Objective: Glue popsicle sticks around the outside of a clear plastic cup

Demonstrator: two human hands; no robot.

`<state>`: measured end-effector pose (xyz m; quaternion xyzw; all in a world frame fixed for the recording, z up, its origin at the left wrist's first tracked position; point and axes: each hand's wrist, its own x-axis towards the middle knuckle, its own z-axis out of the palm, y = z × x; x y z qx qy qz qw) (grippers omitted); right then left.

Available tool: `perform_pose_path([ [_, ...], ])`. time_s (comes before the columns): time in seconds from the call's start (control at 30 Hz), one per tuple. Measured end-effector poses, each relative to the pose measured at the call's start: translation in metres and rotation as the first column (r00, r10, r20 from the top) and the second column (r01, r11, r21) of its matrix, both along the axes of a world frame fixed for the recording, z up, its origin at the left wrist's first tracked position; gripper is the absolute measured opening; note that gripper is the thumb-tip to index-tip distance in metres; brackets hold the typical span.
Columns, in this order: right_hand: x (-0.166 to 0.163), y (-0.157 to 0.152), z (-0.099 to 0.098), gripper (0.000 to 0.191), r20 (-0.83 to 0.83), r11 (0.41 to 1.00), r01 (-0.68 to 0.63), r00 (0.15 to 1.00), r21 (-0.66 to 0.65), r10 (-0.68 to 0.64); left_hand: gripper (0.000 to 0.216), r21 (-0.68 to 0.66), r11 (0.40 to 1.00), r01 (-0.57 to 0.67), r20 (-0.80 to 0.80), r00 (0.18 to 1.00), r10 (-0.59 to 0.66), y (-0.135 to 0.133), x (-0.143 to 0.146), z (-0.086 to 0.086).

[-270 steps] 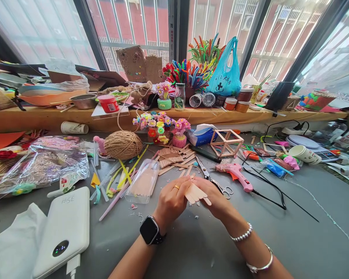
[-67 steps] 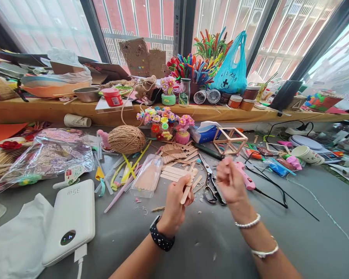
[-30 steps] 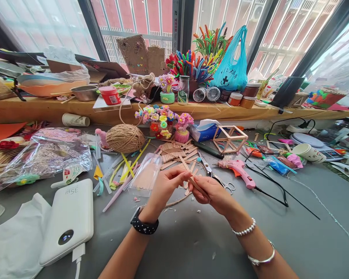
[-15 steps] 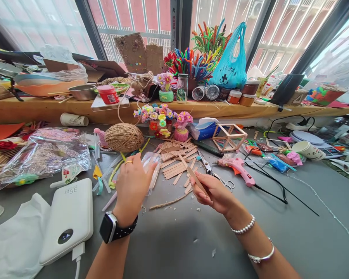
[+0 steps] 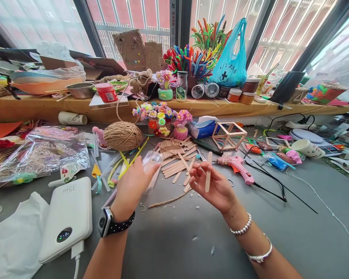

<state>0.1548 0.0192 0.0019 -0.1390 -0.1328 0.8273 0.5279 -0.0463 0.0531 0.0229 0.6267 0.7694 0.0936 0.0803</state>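
Note:
My right hand [image 5: 218,188] is raised over the grey table [image 5: 192,240], palm toward me, fingers curled round a wooden craft stick [image 5: 208,170] that stands nearly upright. My left hand [image 5: 131,185], with a smartwatch on the wrist, reaches left and lies on a clear plastic box [image 5: 151,164] of sticks, fingers wrapped over its near end. Between the hands lies a loose pile of wooden sticks [image 5: 177,162] and a short piece of twine [image 5: 167,200].
A pink glue gun [image 5: 237,166] with a black cord lies right of my right hand. A stick cube frame [image 5: 229,135], a twine ball [image 5: 123,135], pipe-cleaner flower pots [image 5: 163,120], a white power bank [image 5: 66,217] and crinkled plastic bags [image 5: 43,155] crowd the table. The wooden shelf [image 5: 163,106] holds jars.
My left hand left the stick and moved left onto the clear box. My right hand lifted and turned, bringing the stick from slanted to nearly upright.

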Motion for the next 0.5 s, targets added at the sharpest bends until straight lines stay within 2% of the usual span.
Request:
perform_pose_path([
  [0.13,-0.001,0.0,0.002,0.015,-0.031,0.999,0.018,0.999,0.031,-0.017,0.068,-0.053,0.998,-0.025,0.033,0.999,0.026,0.0,0.0,0.004],
  [0.23,-0.003,0.0,0.002,0.016,0.111,0.993,0.111,0.987,0.051,-0.116,0.07,-0.093,0.995,-0.044,0.081,0.995,0.051,0.001,-0.002,0.01],
  [0.3,-0.004,0.0,0.002,0.019,0.276,0.974,0.224,0.934,0.045,-0.228,0.068,-0.092,0.995,-0.041,0.093,0.994,0.049,0.001,-0.004,0.012],
  [0.37,-0.005,-0.001,0.003,0.024,0.437,0.945,0.322,0.842,0.065,-0.317,0.067,-0.086,0.995,-0.041,0.097,0.994,0.049,0.001,-0.005,0.012],
  [0.5,-0.008,-0.003,0.004,0.025,0.576,0.914,0.358,0.713,0.193,-0.401,0.075,-0.035,0.999,-0.036,0.098,0.994,0.039,0.001,-0.005,0.007],
])
